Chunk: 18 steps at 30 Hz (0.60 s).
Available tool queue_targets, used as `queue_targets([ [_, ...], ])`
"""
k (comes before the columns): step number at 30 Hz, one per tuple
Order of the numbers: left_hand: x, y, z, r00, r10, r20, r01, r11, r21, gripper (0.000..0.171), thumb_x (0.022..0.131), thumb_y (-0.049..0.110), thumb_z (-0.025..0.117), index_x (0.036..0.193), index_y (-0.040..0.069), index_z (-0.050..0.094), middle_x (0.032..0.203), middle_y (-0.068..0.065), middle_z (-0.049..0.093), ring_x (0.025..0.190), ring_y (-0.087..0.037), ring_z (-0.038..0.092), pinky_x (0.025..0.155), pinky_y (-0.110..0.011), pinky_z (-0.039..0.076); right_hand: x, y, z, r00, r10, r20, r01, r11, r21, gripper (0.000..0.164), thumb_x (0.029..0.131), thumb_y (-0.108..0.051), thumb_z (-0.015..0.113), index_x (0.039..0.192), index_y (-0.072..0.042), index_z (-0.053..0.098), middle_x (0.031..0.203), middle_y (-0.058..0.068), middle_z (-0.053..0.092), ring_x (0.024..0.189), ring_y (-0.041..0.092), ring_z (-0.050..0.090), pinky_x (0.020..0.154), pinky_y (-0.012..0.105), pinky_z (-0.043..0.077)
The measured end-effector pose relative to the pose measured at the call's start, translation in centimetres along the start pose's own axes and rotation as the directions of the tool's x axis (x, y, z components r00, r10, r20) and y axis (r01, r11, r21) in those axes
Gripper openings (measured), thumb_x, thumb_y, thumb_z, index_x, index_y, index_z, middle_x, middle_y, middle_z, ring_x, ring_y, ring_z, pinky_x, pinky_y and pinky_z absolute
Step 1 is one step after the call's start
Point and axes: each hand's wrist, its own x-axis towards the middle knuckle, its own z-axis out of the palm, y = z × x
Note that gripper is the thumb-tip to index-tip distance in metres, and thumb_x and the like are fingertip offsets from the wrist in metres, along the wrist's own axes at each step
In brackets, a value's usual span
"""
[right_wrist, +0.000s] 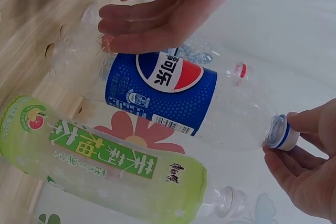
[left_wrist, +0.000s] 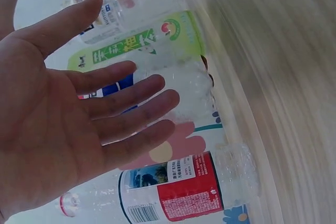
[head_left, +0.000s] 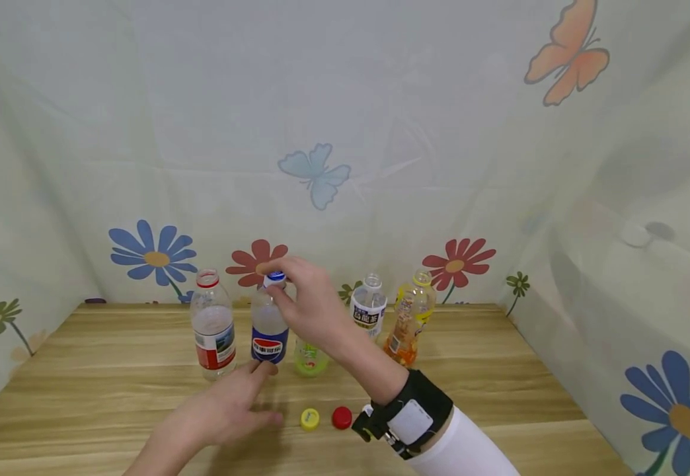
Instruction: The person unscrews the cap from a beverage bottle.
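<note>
A clear plastic bottle with a blue Pepsi-style label (head_left: 269,345) stands upright on the table. My right hand (head_left: 315,307) pinches the blue-and-white cap (right_wrist: 282,132) at its neck between thumb and fingers. In front of the bottle's lower part is my left hand (head_left: 226,403), its fingers extended, holding nothing; whether it touches the bottle I cannot tell. To the left stands an uncapped bottle with a red neck ring (head_left: 215,337). A green-labelled tea bottle (right_wrist: 105,166) is just right of the blue-labelled one, partly hidden by my right hand in the head view.
An oolong tea bottle (head_left: 369,311) and a yellow-orange bottle (head_left: 407,324), both uncapped, stand farther right. A yellow cap (head_left: 310,419) and a red cap (head_left: 342,418) lie on the wooden table (head_left: 107,370) nearer me. A patterned curtain (head_left: 202,99) hangs behind.
</note>
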Motion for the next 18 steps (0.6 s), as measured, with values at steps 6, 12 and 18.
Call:
queue_targets([
  [6, 0.2, -0.1, -0.9, 0.997, 0.066, -0.041, -0.067, 0.997, -0.024, 0.039, 0.086, 0.043, 0.075, 0.107, 0.012, 0.063, 0.098, 0.003, 0.060, 0.090, -0.017, 0.058, 0.077, -0.033, 0.050, -0.8, -0.1, -1.1, 0.999, 0.015, -0.036, -0.014, 1.000, 0.024, 0.020, 0.092, -0.003, 0.068, 0.112, -0.007, 0.066, 0.107, -0.002, 0.064, 0.095, 0.009, 0.061, 0.082, 0.014, 0.046],
  [12, 0.0, 0.2, -1.4, 0.991, -0.027, -0.131, 0.024, 0.999, -0.026, 0.045, 0.080, 0.058, 0.074, 0.090, 0.016, 0.058, 0.073, 0.008, 0.052, 0.068, -0.011, 0.049, 0.056, -0.023, 0.040, -1.5, 0.1, -2.0, 0.997, 0.036, -0.071, -0.029, 0.996, 0.087, 0.020, 0.091, -0.001, 0.069, 0.110, -0.005, 0.066, 0.106, -0.001, 0.064, 0.096, 0.011, 0.062, 0.082, 0.020, 0.050],
  [18, -0.1, 0.3, -1.5, 0.967, -0.147, -0.208, 0.138, 0.989, -0.056, 0.068, 0.069, 0.067, 0.077, 0.106, 0.014, 0.056, 0.088, 0.003, 0.058, 0.076, -0.014, 0.055, 0.065, -0.028, 0.047, -2.2, 0.3, -2.7, 0.993, 0.057, -0.101, -0.044, 0.991, 0.126, 0.021, 0.091, -0.001, 0.069, 0.111, -0.005, 0.065, 0.107, 0.000, 0.065, 0.096, 0.010, 0.062, 0.082, 0.020, 0.051],
])
